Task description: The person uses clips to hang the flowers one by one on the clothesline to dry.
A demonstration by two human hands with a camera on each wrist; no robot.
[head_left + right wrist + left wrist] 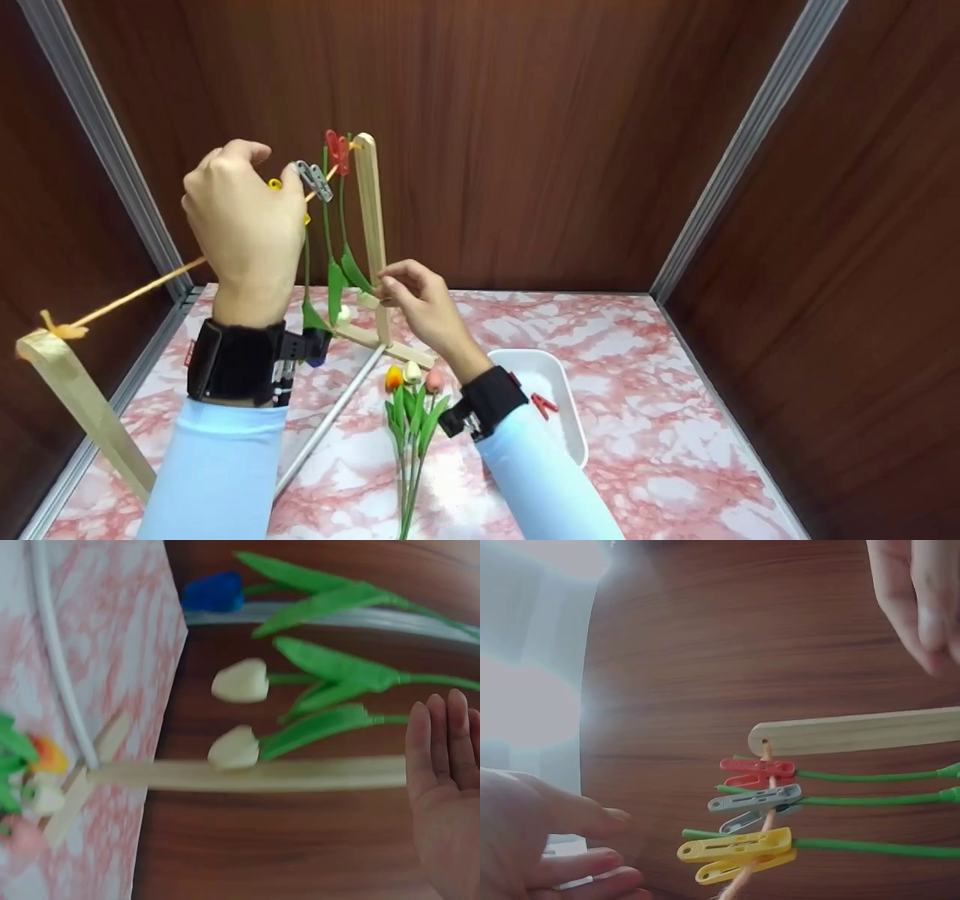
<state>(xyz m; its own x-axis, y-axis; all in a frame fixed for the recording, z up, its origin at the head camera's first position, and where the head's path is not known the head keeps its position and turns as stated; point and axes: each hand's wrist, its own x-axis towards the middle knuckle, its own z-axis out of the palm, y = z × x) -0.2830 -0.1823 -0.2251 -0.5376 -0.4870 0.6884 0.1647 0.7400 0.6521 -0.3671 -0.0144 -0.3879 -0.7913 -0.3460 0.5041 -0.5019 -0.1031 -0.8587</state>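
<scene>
My left hand is raised beside an orange cord, holding nothing, its fingers loosely bent. In the left wrist view a yellow clothespin, a grey clothespin and a red clothespin grip green stems on the cord. From these hang a blue tulip and two white tulips, heads down. My right hand, empty with its fingers extended, is near the far wooden post; whether it touches the post I cannot tell.
On the marbled table lie an orange tulip, a white tulip and a pink tulip. A white tray with a red clothespin sits partly behind my right forearm. The near post stands left; a metal bar runs along the base.
</scene>
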